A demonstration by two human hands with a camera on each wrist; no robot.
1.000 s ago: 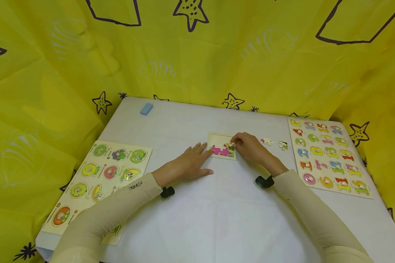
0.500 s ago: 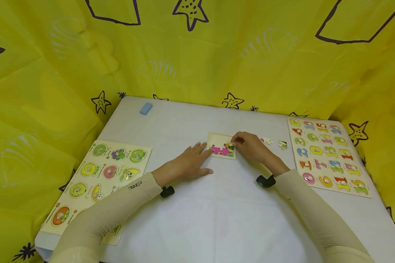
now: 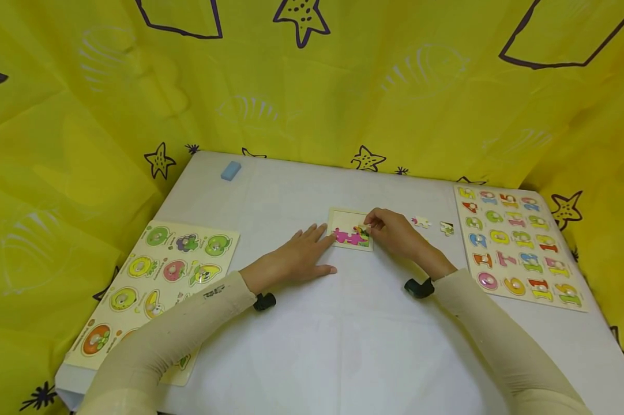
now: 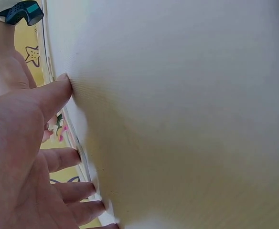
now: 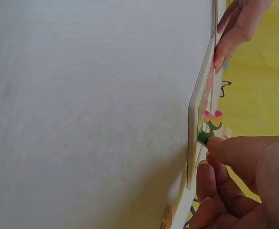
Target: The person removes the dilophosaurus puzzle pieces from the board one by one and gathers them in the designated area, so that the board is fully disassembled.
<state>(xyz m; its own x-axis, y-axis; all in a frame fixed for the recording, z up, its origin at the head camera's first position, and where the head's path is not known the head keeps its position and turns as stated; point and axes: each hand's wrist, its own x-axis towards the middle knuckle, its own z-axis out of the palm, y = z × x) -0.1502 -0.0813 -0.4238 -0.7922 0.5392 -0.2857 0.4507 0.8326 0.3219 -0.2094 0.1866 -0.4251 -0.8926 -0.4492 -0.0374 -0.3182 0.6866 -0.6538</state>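
Observation:
A small square puzzle tray (image 3: 343,218) lies on the table, with pink and green pieces fitted along its near part. My left hand (image 3: 301,256) lies flat with fingers spread, its index fingertip at the tray's left edge. In the left wrist view, the left hand's fingertips (image 4: 87,188) rest on the table. My right hand (image 3: 394,230) pinches a jigsaw piece (image 5: 212,128) between thumb and fingers at the tray's right side. That piece, green, yellow and pink, stands tilted over the tray in the right wrist view. Its seating is partly hidden by the fingers.
Two loose jigsaw pieces, one whitish piece (image 3: 422,222) and one green piece (image 3: 447,229), lie right of the right hand. A number peg board (image 3: 519,248) stands farther right. A fruit peg board (image 3: 151,282) lies under the left forearm. A blue block (image 3: 231,170) sits at the back left.
The jigsaw piece in my right fingers shifts and tilts very slightly over the tray's right side. My left hand stays in place.

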